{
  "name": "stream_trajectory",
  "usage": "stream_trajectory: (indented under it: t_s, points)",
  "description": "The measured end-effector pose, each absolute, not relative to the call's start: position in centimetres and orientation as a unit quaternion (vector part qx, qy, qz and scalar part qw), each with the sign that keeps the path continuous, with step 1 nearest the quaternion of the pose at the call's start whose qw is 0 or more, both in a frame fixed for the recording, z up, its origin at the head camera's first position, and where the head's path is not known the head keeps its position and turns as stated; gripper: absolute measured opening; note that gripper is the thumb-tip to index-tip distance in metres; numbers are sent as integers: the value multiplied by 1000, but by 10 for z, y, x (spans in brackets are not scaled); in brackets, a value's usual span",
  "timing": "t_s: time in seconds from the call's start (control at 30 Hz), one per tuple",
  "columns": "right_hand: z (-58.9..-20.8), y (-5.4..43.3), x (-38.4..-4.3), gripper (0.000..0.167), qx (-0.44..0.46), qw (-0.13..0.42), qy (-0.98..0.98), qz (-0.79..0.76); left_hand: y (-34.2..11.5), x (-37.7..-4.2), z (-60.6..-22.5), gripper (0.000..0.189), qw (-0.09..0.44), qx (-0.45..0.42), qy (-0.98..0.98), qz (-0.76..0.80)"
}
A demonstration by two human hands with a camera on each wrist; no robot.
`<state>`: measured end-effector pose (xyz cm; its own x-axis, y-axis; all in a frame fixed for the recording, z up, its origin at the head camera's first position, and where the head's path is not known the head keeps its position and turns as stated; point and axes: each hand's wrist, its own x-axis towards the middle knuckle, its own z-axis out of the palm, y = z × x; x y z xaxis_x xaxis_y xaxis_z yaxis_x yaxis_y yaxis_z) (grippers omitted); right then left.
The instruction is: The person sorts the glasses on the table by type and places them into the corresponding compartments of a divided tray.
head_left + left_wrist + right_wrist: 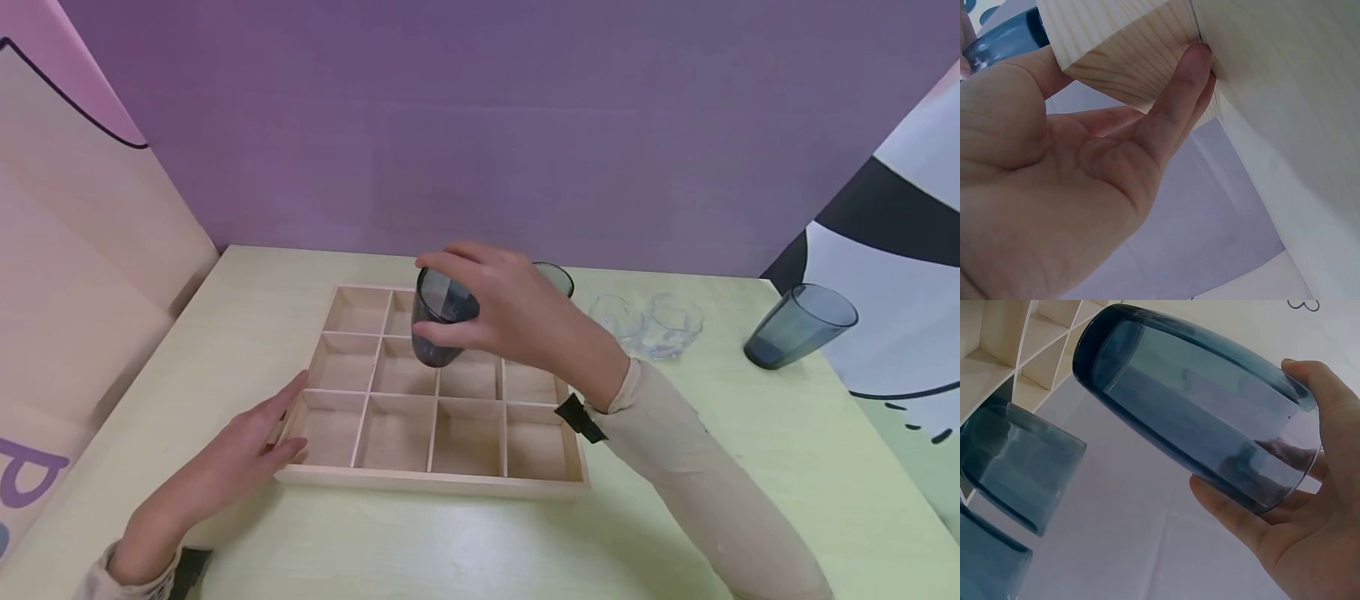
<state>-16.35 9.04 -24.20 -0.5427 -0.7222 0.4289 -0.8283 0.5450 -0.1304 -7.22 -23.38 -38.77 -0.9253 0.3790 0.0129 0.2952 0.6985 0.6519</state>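
Observation:
My right hand (517,308) grips a blue-grey glass tumbler (1191,406) near its rim. The tumbler is tilted over the middle compartments of a shallow wooden divided box (431,481), its base pointing down. In the right wrist view, a second blue glass (1029,469) and a third blue glass (988,556) stand at the box's compartments. Only one rim of these shows behind my right hand in the head view. At the box's left front corner, my left hand (232,458) holds the wall, thumb over the rim and fingers along the outer side.
Two clear faceted glass cups, a left one (615,317) and a right one (672,325), are on the table right of the box. Another blue tumbler (798,325) stands near the table's right edge. A purple panel (480,125) rises behind the table.

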Motion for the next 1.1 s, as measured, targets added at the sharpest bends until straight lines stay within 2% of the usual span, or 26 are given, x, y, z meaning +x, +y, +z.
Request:
stream_trajectory:
  t_s: [0.17, 0.53, 0.83, 1.1]
  points:
    - [-250, 80, -170, 58, 451, 158, -861, 176, -235, -72, -389, 80, 59, 184, 920, 340]
    - [-263, 52, -173, 60, 444, 99, -879, 141, -233, -72, -390, 80, 48, 183, 927, 325]
    - [-278, 42, -179, 66, 428, 27, -895, 125, -233, -74, -390, 81, 43, 184, 927, 323]
    - [-291, 39, -185, 71, 422, -5, -899, 118, -233, -73, -391, 80, 45, 181, 925, 331]
